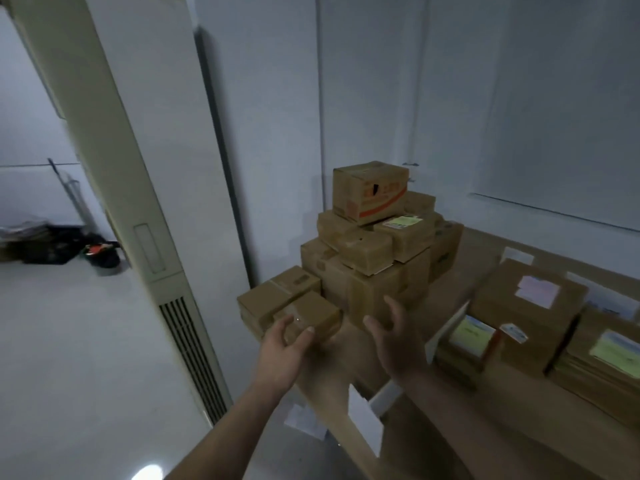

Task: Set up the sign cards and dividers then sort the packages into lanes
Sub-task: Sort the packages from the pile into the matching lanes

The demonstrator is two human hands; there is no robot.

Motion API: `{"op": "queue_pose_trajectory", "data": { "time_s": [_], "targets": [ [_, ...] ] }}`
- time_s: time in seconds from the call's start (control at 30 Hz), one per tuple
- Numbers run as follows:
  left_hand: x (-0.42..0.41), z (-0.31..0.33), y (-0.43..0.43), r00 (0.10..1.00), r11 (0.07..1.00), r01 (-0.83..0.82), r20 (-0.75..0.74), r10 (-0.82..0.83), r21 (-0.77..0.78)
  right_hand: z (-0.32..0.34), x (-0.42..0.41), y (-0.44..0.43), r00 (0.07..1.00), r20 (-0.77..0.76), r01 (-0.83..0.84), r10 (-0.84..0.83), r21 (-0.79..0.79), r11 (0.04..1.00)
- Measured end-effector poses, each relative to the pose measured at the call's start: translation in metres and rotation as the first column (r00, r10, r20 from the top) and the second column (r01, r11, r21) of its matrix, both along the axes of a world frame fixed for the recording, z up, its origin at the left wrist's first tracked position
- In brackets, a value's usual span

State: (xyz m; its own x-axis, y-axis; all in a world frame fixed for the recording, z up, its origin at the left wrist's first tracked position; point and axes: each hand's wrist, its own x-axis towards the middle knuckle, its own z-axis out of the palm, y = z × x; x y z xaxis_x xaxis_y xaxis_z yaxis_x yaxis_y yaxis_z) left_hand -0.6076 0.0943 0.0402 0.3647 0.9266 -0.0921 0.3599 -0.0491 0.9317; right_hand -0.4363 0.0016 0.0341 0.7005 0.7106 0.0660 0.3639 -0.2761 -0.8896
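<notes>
The wooden desk [519,417] ended at its left edge just beside a tall cream air-conditioning unit [138,216], with pale open floor [69,341] beyond it. At the desk's far left corner rose a stack of brown cardboard boxes [374,258], topped by a box with an orange stripe [370,192]. The left hand [282,351] gripped a small brown taped cardboard package [308,318] at the stack's near left foot, fingers curled over its near edge; its long axis ran from near left to far right. Whether it rested on the box beneath or was lifted clear, I could not tell. The right hand [391,337] hovered open just right of it, fingers spread, holding nothing, in front of the stack's lowest box. A white divider strip [446,327] ran away from the near edge, with bare desk between it and the stack. Right of it lay flat brown parcels with yellow-green labels [471,336], touching one another. A white folded sign card [363,419] stood at the near left edge.
</notes>
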Motion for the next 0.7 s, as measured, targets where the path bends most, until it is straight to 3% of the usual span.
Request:
{"op": "queue_pose_trajectory", "data": {
  "time_s": [0.17, 0.4, 0.53, 0.7],
  "targets": [
    [0.020, -0.011, 0.071, 0.997, 0.997, -0.065, 0.043, 0.067, -0.032, -0.003, 0.021, 0.085, 0.995, 0.021, -0.099, 0.100, -0.041, 0.994],
    [0.036, -0.035, 0.149, 0.997, 0.994, -0.066, -0.044, 0.062, -0.091, -0.018, 0.040, 0.169, 0.986, 0.035, -0.162, 0.164, -0.071, 0.984],
    [0.046, -0.058, 0.192, 0.993, 0.990, -0.003, -0.114, -0.013, -0.144, -0.022, 0.044, 0.206, 0.986, 0.041, -0.156, 0.163, -0.123, 0.980],
    [0.063, -0.086, 0.254, 0.957, 0.978, 0.194, -0.205, -0.207, -0.081, -0.050, 0.051, 0.251, 0.993, -0.117, -0.055, 0.018, -0.318, 0.946]
  ]
}}
